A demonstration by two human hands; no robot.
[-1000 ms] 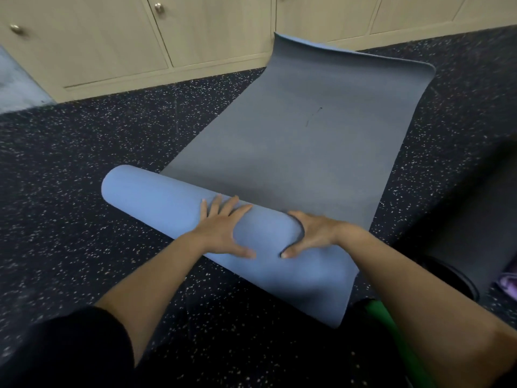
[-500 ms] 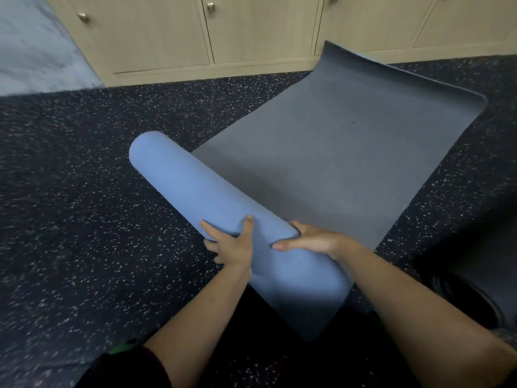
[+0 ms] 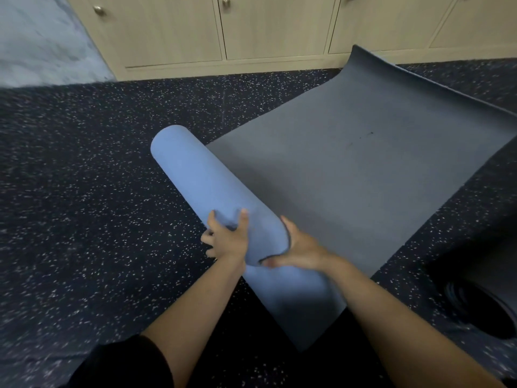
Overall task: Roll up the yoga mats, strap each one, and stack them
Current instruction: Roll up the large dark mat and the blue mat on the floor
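Note:
A yoga mat, blue outside and grey inside, lies half rolled on the speckled floor. Its blue roll [image 3: 201, 186] runs from the centre toward me, and the flat grey part [image 3: 349, 175] stretches away to the upper right, with its far end curling up against the cabinets. My left hand [image 3: 228, 239] grips the near part of the roll from the left, thumb on top and fingers curled under. My right hand [image 3: 300, 249] clasps the roll from the right, with the thumb pressing a dent into the blue layer.
Pale wooden cabinets [image 3: 274, 29] line the wall behind the mat. A dark rolled mat [image 3: 481, 309] lies at the right edge. Dark speckled floor [image 3: 84, 205] spreads to the left. My dark-clothed knees fill the bottom of the view.
Both hands went from lying flat on top of the roll to gripping its near part from either side. The roll now points more toward me, and the view has shifted left.

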